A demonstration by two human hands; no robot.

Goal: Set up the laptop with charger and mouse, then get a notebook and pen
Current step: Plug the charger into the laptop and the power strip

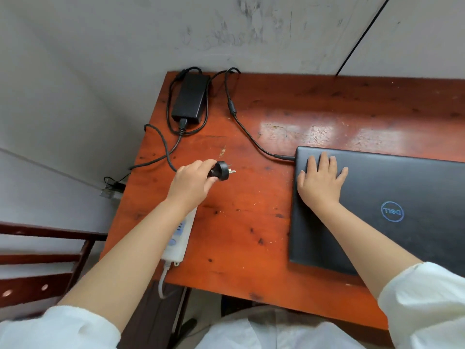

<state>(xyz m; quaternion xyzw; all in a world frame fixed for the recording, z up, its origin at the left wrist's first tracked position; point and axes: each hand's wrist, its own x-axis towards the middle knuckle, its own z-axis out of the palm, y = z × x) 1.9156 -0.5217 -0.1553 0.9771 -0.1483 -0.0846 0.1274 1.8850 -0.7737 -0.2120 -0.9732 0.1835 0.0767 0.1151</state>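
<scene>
Reddish-brown wood, scuffed and glossy, forms the table (pixel 251 222) on which everything sits. Toward 3 o'clock lies the closed dark laptop (pixel 390 210), lid down, its round logo facing up. The right hand (pixel 319 181) rests flat on the lid's corner nearest 10 o'clock, palm down, fingers (pixel 324 162) spread apart and straight, gripping nothing. Just beyond that corner, the charger's thin cable (pixel 251 139) meets the laptop's edge; the connector seems seated there, though the joint is small.

At the centre, the left hand (pixel 191 183) is curled around the black wall plug (pixel 220 170), thumb and fingertips clamped on its body, with the metal prongs pointing toward 3 o'clock. The plug appears lifted slightly off the wood, though I cannot tell for certain. Its cord loops away toward 10 o'clock and over the table's edge.

Up at 11 o'clock, near the wall, the black power brick (pixel 191 96) lies flat with its cords curved around it. Under the left forearm, toward 7 o'clock, a white power strip (pixel 178 240) lies along the table edge, partly hidden, its white cord hanging down off the near edge.
</scene>
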